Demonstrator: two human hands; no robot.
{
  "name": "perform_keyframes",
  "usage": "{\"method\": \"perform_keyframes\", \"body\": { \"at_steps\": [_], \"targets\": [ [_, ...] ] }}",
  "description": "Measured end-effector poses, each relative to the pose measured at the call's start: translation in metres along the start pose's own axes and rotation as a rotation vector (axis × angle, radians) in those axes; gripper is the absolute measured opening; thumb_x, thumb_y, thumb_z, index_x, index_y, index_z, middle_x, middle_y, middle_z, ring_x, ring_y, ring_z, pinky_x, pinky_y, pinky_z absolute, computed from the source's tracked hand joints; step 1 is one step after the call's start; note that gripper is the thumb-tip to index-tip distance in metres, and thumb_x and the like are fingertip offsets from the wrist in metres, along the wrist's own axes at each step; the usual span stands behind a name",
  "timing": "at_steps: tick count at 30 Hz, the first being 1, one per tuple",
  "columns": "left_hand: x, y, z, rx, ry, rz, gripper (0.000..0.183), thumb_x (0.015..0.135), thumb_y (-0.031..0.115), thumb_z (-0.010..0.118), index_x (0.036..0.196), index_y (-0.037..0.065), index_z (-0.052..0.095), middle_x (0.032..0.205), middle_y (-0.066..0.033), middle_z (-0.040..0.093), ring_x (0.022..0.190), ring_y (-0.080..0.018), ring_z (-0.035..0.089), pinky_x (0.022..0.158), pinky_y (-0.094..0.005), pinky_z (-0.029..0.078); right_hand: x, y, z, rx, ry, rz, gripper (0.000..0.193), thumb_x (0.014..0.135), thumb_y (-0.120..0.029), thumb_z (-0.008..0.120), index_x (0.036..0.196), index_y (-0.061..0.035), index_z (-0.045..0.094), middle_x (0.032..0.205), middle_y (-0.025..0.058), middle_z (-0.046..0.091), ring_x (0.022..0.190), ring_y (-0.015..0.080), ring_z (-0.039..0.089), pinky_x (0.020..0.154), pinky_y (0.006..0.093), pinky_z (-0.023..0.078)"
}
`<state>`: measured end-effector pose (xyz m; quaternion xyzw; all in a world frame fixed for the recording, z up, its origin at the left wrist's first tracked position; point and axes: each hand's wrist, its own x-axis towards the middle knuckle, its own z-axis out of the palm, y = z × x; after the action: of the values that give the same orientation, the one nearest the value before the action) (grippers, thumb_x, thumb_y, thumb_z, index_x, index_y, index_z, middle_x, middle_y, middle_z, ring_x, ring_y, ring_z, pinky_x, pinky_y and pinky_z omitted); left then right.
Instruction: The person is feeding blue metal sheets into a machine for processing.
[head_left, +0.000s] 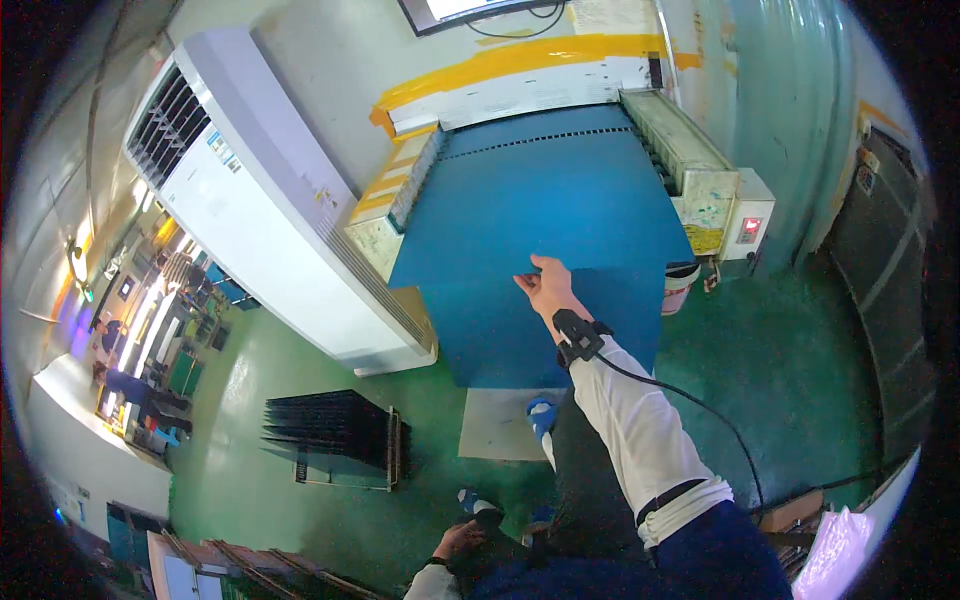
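My right hand [549,287] reaches out over the front edge of a wide blue surface [520,205]. Its fingers are loosely bent, thumb and forefinger apart, and I see nothing between them. Below that edge a blue front panel [545,340] hangs down. A dark strap with a black device [580,337] sits on the right wrist, and a cable runs from it. Low down, my left hand [460,540] is by my dark trouser leg, its fingers loosely extended; it appears to hold nothing.
A black rack of thin dark sheets [335,435] stands on the green floor at left. A tall white air conditioner [270,200] flanks the blue surface. Pale side rails [685,145] border it, with a control box [750,215] at right. A bucket [679,290] stands beneath.
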<state>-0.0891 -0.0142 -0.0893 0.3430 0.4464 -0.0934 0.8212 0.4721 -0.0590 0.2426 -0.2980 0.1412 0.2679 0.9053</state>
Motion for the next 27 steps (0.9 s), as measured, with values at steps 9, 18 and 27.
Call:
{"method": "perform_keyframes", "body": {
  "at_steps": [9,18,27],
  "targets": [
    [-0.014,0.011,0.019,0.049,-0.016,0.031,0.040,0.086,0.027,0.054,0.113,-0.001,0.046,0.100,-0.0195,0.059,0.084,-0.0271,0.060,0.072,-0.0345,0.050,0.003,-0.007,-0.004,0.023,-0.064,-0.053,0.015,0.079,-0.008,0.057,0.087,-0.0012,0.047,0.077,0.0116,0.044,0.065,0.0239,0.047,0.061,0.0420,0.051],
    [-0.016,0.003,0.014,0.287,0.026,0.120,0.045,0.084,0.029,0.057,0.113,-0.003,0.046,0.100,-0.0193,0.059,0.084,-0.0276,0.060,0.071,-0.0347,0.050,0.004,-0.006,0.007,-0.001,-0.068,-0.072,0.015,0.080,-0.008,0.056,0.088,-0.0004,0.046,0.080,0.0128,0.047,0.067,0.0238,0.048,0.062,0.0407,0.051],
    [-0.039,0.027,0.056,0.358,0.160,0.161,0.042,0.084,0.026,0.058,0.111,-0.004,0.046,0.097,-0.0200,0.060,0.078,-0.0279,0.061,0.067,-0.0362,0.051,0.022,-0.012,-0.001,0.008,-0.048,-0.081,0.016,0.079,-0.008,0.056,0.091,-0.0015,0.046,0.087,0.0120,0.047,0.070,0.0249,0.049,0.065,0.0417,0.050]
  ]
}}
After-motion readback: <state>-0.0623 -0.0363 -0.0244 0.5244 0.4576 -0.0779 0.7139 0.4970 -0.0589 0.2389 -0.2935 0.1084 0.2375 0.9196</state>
